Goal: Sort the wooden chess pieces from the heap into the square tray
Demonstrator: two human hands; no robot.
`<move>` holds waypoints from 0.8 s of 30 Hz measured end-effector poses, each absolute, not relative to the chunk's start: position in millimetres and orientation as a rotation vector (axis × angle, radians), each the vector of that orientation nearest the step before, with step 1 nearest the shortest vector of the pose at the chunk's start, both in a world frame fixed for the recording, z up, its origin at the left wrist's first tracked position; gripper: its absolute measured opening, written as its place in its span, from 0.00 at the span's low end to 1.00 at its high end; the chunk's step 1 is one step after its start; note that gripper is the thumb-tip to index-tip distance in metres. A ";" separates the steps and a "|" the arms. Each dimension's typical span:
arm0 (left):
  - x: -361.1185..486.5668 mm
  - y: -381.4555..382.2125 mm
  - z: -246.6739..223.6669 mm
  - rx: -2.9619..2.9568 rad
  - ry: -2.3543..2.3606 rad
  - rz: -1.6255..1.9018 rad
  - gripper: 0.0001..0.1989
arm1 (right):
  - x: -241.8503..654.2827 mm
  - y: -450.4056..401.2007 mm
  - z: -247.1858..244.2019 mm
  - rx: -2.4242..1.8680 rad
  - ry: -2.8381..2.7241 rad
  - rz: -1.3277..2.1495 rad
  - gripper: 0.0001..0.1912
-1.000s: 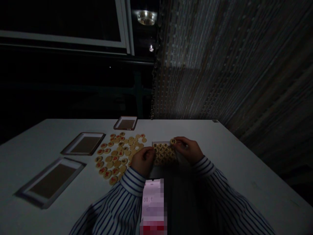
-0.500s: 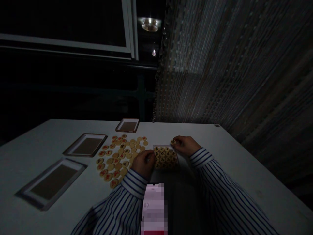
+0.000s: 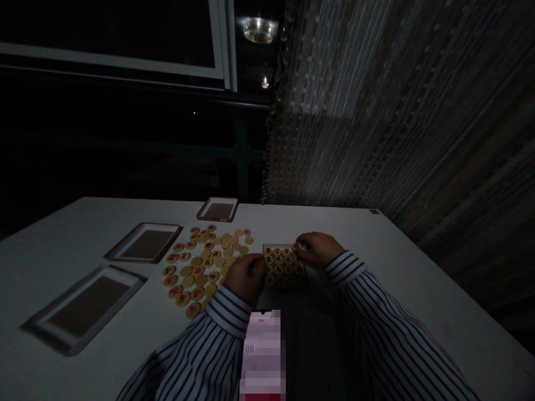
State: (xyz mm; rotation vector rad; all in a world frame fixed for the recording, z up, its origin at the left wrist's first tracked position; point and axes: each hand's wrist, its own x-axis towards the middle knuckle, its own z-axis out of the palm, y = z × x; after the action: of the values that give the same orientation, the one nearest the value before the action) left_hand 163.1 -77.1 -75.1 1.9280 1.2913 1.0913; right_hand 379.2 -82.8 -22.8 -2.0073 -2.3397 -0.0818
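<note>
Between my hands sits a small shallow box (image 3: 275, 245) with rows of round Chinese chess pieces (image 3: 282, 266) bearing dark characters. My right hand (image 3: 321, 249) pinches one more Chinese chess piece (image 3: 296, 246) at the box's far right corner. At the left side of the box, my left hand (image 3: 246, 277) is closed, thumb and finger at its edge; the other fingertips are hidden. Loose wooden pieces (image 3: 198, 272) spread over the table left of my left hand, some with red or dark characters, others showing plain faces. My left hand covers part of this spread.
Three shallow trays or lids lie on the white table (image 3: 401, 289): one near left (image 3: 86, 306), one behind it (image 3: 144, 242), one at the back (image 3: 218, 209). A lit phone (image 3: 262, 351) is at the near edge. A bead curtain (image 3: 334, 139) hangs behind the table on the right.
My right hand has brought its piece slightly down and closer to the box's far right corner. My left hand stays at the box's left side. The view has shifted slightly.
</note>
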 end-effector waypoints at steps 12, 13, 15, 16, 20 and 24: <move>162.9 -77.8 -73.6 2.017 1.310 1.046 0.11 | 374.6 -82.9 -25.7 -1.998 -2.437 -0.178 0.17; 162.8 -77.6 -73.5 2.026 1.313 1.037 0.11 | 374.4 -82.7 -25.7 -2.008 -2.441 -0.179 0.16; 162.6 -77.4 -73.3 2.036 1.314 1.025 0.10 | 373.7 -82.8 -25.4 -2.028 -2.446 -0.171 0.16; 162.6 -77.3 -73.2 2.037 1.310 1.025 0.10 | 373.3 -83.0 -25.2 -2.034 -2.447 -0.169 0.16; 162.6 -77.3 -72.5 2.045 1.314 1.047 0.10 | 372.0 -83.7 -24.8 -2.032 -2.450 -0.185 0.16; 162.6 -78.5 -70.3 2.052 1.324 1.022 0.11 | 372.2 -83.1 -25.9 -2.034 -2.453 -0.190 0.15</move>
State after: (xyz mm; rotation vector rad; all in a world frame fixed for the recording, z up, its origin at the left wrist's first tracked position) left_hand 162.6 -78.5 -70.3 2.0525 1.3244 1.0222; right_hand 372.2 -83.1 -25.9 -2.0341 -2.4533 -0.1903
